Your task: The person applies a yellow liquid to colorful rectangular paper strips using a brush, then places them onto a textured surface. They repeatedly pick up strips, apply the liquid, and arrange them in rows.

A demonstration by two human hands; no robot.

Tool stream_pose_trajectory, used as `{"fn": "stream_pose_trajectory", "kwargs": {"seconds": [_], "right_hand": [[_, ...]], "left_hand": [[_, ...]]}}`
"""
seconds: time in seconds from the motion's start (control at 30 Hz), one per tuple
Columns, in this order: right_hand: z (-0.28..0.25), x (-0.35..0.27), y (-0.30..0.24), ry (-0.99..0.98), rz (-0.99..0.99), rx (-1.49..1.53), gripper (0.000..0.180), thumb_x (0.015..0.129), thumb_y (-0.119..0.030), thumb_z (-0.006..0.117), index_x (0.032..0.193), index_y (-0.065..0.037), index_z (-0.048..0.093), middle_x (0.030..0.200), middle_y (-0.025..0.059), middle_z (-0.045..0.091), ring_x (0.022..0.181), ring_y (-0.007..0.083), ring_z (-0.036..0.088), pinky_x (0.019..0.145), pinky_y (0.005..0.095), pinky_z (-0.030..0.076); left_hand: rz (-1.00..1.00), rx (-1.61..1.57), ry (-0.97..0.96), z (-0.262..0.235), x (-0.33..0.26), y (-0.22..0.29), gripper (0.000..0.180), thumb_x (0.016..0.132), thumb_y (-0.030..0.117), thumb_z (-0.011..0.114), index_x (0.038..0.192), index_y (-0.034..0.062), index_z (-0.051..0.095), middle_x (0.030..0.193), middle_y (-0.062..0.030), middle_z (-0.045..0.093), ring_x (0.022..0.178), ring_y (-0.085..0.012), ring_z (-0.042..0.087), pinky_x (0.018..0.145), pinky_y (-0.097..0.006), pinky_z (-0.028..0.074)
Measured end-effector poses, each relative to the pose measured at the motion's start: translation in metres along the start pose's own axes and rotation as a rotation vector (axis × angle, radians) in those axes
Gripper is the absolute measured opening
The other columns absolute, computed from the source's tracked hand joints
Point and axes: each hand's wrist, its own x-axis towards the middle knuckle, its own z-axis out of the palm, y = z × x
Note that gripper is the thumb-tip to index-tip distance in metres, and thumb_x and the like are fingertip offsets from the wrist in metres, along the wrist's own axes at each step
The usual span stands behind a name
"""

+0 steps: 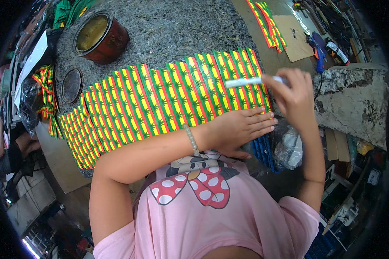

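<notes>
Across the bench lies a row of printed strips point(155, 99) in green, yellow and red with dark leaf shapes, side by side. My left hand point(242, 129) rests flat over their near right edge, fingers stretched out. My right hand point(294, 97) is raised beyond the right end of the row, its fingers closed round a white pen-shaped tool point(244, 82). The tool points left above the strips; motion blurs it, and I cannot tell whether its tip touches them. A beaded bracelet point(191, 140) circles my left wrist.
An open dark red tin point(112, 45) stands on the grey mottled bench top point(173, 30), its round lid point(71, 85) nearby. Bundled strips point(45, 95) hang at the left. More strips point(268, 26) and a brown board point(291, 39) lie far right, beside a blue-handled tool point(319, 58).
</notes>
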Motion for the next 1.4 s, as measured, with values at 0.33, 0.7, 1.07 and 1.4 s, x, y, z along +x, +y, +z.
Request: {"fn": "stream_pose_trajectory", "kwargs": {"seconds": [0.33,0.7,1.07,1.4], "right_hand": [[0.061,0.060,0.025,0.047,0.135,0.060,0.016,0.089,-0.022,0.065,0.100,-0.011,0.071,0.090,0.0079,0.060,0.087,0.0269,0.058,0.074,0.0385,0.042],[0.077,0.126,-0.005,-0.405,0.280,0.783,0.030,0.080,-0.031,0.075,0.089,-0.003,0.072,0.075,0.0105,0.069,0.070,0.0198,0.067,0.069,0.0350,0.052],[0.080,0.143,-0.016,-0.549,0.209,0.608,0.024,0.080,-0.021,0.076,0.086,0.000,0.068,0.072,0.0075,0.064,0.069,0.0166,0.062,0.065,0.0320,0.049],[0.075,0.128,-0.013,-0.398,0.057,0.419,0.025,0.091,-0.022,0.065,0.100,0.001,0.064,0.090,0.0171,0.063,0.087,0.0334,0.061,0.079,0.0410,0.048]], "left_hand": [[0.001,-0.003,-0.015,-0.001,0.000,0.001,0.091,0.080,0.051,0.065,0.144,-0.0064,0.035,0.156,-0.0180,0.031,0.147,-0.0288,0.025,0.122,-0.043,0.016],[0.008,0.016,-0.027,0.000,0.000,0.000,0.091,0.081,0.051,0.064,0.145,-0.0059,0.034,0.156,-0.0181,0.030,0.148,-0.0294,0.023,0.122,-0.043,0.015],[0.010,-0.032,-0.054,0.001,0.000,-0.002,0.091,0.084,0.049,0.063,0.147,-0.0062,0.028,0.158,-0.0193,0.025,0.149,-0.0308,0.020,0.122,-0.043,0.014],[0.020,-0.018,-0.040,0.003,-0.002,-0.002,0.092,0.084,0.050,0.064,0.147,-0.0065,0.028,0.158,-0.0200,0.025,0.149,-0.0315,0.020,0.122,-0.044,0.014]]}}
